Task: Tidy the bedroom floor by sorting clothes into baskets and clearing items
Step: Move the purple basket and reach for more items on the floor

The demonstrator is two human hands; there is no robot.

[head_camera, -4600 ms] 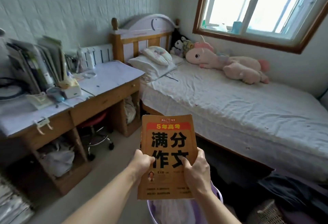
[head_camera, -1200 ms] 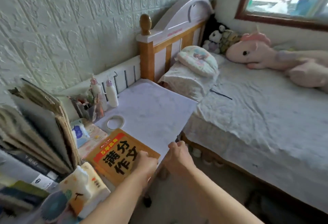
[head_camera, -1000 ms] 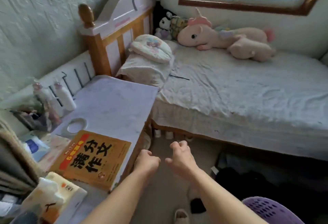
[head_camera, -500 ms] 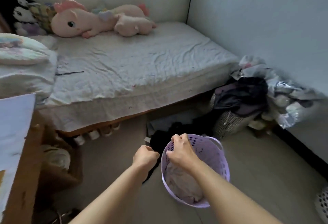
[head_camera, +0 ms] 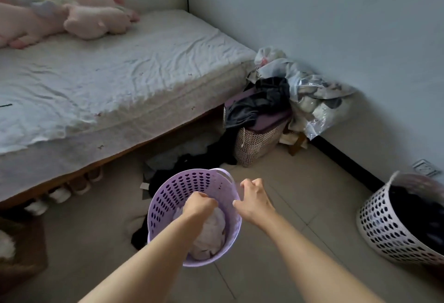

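A purple perforated basket (head_camera: 173, 197) stands on the tiled floor below me with white clothes (head_camera: 211, 235) in it. My left hand (head_camera: 200, 206) hovers above its opening, fingers curled into a fist that holds nothing. My right hand (head_camera: 253, 200) hangs over the basket's right rim, fingers loosely curled and empty. Dark clothes (head_camera: 165, 179) lie on the floor between the basket and the bed, and another dark piece (head_camera: 139, 234) shows at the basket's left. A white perforated basket (head_camera: 384, 228) at the right holds dark clothes.
The bed (head_camera: 120, 74) fills the left, with pink plush toys (head_camera: 91, 18) at the back and shoes (head_camera: 60, 194) under its frame. In the corner a woven basket (head_camera: 254, 146) is piled with dark garments beside plastic bags (head_camera: 312, 86). A wall socket (head_camera: 425, 167) sits low at the right.
I laid the orange book on the desk, let it go and turned right. The view now faces the floor by the bed's foot, and both empty hands hang over the purple basket.
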